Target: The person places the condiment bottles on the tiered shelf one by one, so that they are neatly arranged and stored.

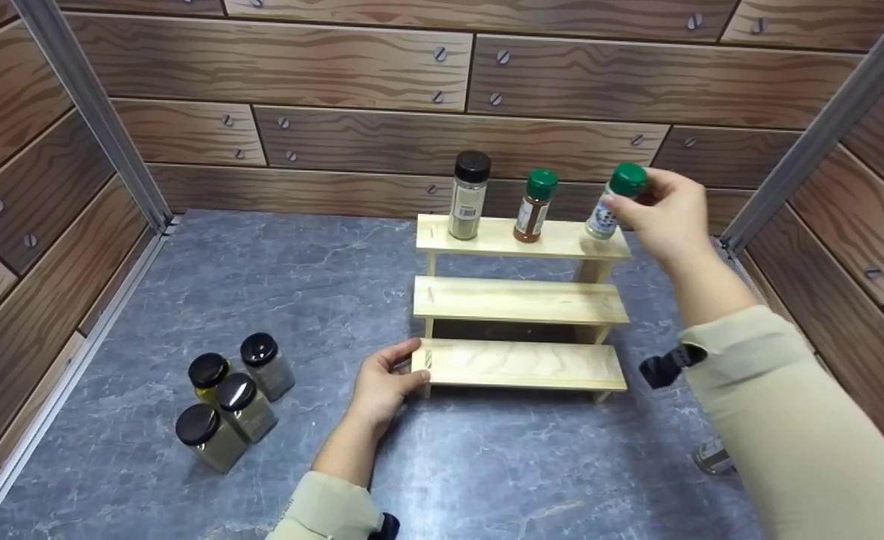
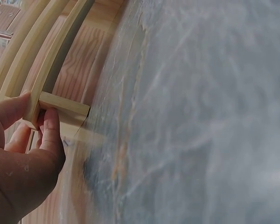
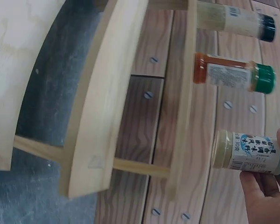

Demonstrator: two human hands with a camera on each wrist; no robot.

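Two narrow grips — right hand [image 1: 673,214] pinching a green-capped jar [image 1: 602,217], left hand [image 1: 380,382] clasping the lowest shelf [image 1: 521,364]

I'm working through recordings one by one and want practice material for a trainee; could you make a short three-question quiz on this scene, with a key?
1. Which tier of the wooden rack does the left hand grip?
2. True or false: the bottle in the right hand has a black cap.
3. In the head view, how many jars stand on the tabletop left of the rack?

Key:
1. The bottom tier, at its left end.
2. False; its cap is green.
3. Four.
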